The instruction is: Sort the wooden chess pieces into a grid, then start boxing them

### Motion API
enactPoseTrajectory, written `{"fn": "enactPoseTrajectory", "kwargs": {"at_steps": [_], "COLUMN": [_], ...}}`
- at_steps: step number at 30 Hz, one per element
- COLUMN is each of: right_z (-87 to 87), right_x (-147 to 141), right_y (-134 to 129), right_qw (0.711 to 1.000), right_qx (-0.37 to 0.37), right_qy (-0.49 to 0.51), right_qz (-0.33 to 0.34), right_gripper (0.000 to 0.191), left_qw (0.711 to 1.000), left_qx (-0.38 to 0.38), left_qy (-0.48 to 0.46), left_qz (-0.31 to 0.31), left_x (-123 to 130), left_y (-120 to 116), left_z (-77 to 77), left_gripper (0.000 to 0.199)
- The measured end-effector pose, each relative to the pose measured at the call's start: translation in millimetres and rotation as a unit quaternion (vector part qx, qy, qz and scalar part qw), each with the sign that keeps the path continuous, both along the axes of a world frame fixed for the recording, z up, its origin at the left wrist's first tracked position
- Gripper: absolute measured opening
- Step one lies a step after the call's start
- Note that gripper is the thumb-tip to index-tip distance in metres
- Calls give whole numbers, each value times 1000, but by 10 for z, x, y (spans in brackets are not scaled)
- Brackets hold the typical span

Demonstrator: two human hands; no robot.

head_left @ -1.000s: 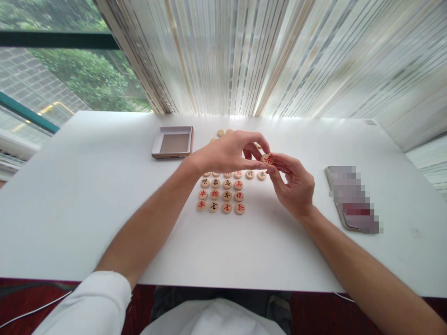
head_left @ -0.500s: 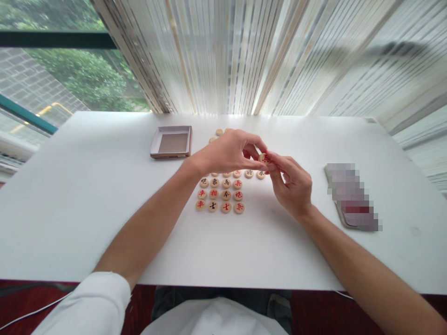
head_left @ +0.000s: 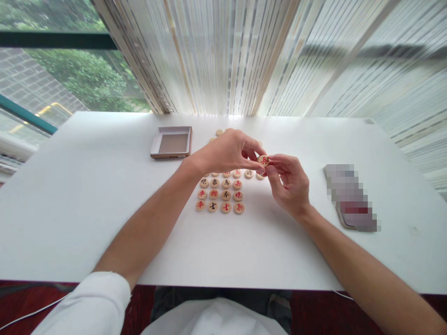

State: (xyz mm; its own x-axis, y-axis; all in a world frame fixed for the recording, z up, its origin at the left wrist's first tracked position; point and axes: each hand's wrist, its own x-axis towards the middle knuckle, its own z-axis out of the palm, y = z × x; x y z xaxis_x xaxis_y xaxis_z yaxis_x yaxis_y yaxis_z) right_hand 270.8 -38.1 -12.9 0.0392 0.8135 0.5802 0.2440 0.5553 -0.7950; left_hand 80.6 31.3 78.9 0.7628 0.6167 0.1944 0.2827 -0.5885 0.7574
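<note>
A red-marked piece (head_left: 263,161) is held above the middle of the desk (head_left: 279,251) — pinched between thumb and fingers of both the left hand (head_left: 233,151) and the right hand (head_left: 290,184). Toward the near edge, other pieces (head_left: 226,195) are laid in rows; a shallow box (head_left: 171,156) is set near the far edge, a phone (head_left: 350,197) toward the right edge.

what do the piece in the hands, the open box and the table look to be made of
Held piece: probably wood, fairly smooth, judging by its pale tan colour; the red character could be painted or engraved.
Open box: likely cardboard, with thin, straight walls, whitish inside and brown outside.
Table: perhaps laminate, smooth and white with a soft sheen; its core can't be told.
</note>
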Motion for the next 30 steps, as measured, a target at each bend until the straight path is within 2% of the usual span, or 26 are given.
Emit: {"fn": "enactPoseTrajectory", "kwargs": {"at_steps": [10,16,30], "right_z": [91,98,18], "right_x": [4,3,7], "right_y": [18,21,74], "right_qw": [992,989,985], "right_qx": [-75,-93,-106], "right_qy": [51,65,80], "right_qz": [84,97,114], "right_gripper": [26,24,30], "left_qw": [1000,998,997], "left_qx": [-3,16,22], "left_qy": [30,51,66], "left_qz": [4,-30,-38], "left_x": [-28,-60,-46], "left_y": [36,39,11], "left_z": [-46,-20,-43], "left_gripper": [32,25,25]}}
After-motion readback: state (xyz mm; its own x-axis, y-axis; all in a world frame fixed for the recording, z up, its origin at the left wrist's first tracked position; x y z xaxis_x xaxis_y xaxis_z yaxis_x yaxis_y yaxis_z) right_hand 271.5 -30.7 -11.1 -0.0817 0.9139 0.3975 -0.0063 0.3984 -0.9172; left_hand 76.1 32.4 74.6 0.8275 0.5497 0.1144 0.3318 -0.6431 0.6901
